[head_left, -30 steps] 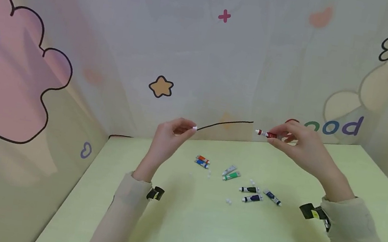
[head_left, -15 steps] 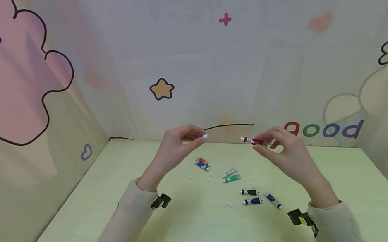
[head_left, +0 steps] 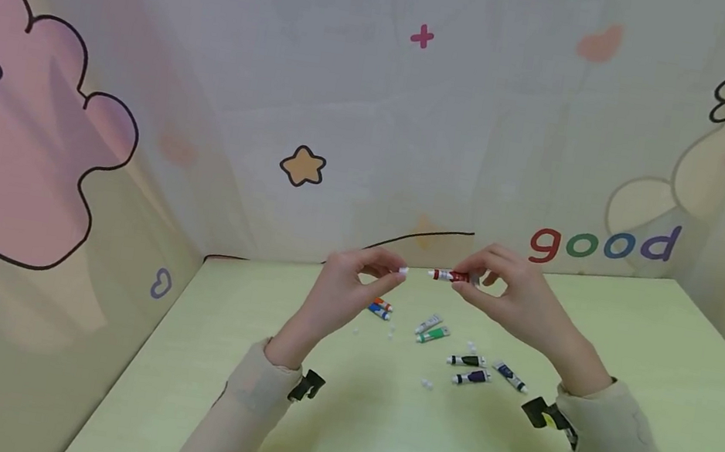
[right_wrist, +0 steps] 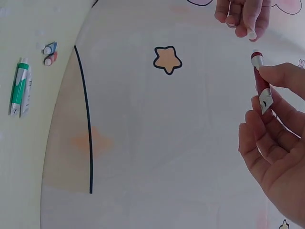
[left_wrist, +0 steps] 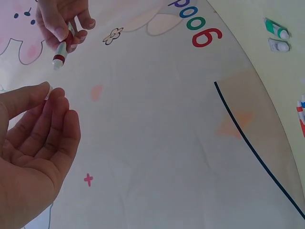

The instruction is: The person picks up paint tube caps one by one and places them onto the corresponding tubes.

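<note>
My left hand (head_left: 353, 287) pinches a small white cap (head_left: 402, 271) between thumb and index fingertip, raised over the table. Opposite it, my right hand (head_left: 510, 295) holds a dark red paint tube (head_left: 456, 277) by its body, thumb against fingers. The tube lies level, its white nozzle end pointing left at the cap with a short gap between. In the right wrist view the red paint tube (right_wrist: 262, 78) shows its flat crimped end among the fingers. The left wrist view shows the cap (left_wrist: 49, 91) mostly covered by the fingertips.
On the light green table (head_left: 385, 448) lie more paint tubes: a green one (head_left: 434, 335), a grey-white one (head_left: 428, 323), a black one (head_left: 467, 360), a purple one (head_left: 472, 377), a dark blue one (head_left: 510, 376). Small white caps (head_left: 426, 384) are scattered among them. A printed curtain (head_left: 353, 100) stands behind.
Both hands have come toward each other and lower, the left moving right with the cap, the right moving left with the red paint tube. The gap between cap and tube has narrowed.
</note>
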### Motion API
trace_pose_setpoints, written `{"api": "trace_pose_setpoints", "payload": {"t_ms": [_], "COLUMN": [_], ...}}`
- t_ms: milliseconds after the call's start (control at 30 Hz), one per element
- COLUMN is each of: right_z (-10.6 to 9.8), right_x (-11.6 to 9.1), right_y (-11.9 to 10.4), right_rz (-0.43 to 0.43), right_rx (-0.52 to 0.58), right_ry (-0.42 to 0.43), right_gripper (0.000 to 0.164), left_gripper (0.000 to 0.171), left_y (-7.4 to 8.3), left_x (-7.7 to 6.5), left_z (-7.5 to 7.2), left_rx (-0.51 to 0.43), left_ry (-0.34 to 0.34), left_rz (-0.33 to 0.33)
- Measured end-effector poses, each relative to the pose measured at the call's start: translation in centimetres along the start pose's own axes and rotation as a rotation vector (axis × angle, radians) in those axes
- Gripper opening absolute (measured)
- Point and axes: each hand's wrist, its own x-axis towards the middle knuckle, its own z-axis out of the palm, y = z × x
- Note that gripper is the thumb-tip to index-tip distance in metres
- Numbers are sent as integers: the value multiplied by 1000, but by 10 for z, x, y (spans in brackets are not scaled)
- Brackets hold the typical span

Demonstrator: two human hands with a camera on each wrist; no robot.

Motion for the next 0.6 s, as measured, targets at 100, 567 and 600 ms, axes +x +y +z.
{"api": "trace_pose_setpoints", "payload": {"t_ms": [100,567,600], "right_z": [5,7,6], "right_x": [1,0,0], "right_y": [-2,-9,-9], "right_rz": [-24,-44,-47], "right_rx": [3,50,50], "right_ry": [11,13,15], "right_gripper": [19,20,20], "left_gripper": [14,12,12], "left_y": [1,15,15], "left_x": [-2,0,1], "left_z": [2,8,9], "left_rx": [3,42,43], "left_ry": [-11,-11,-9], "left_rz": [19,87,94]}}
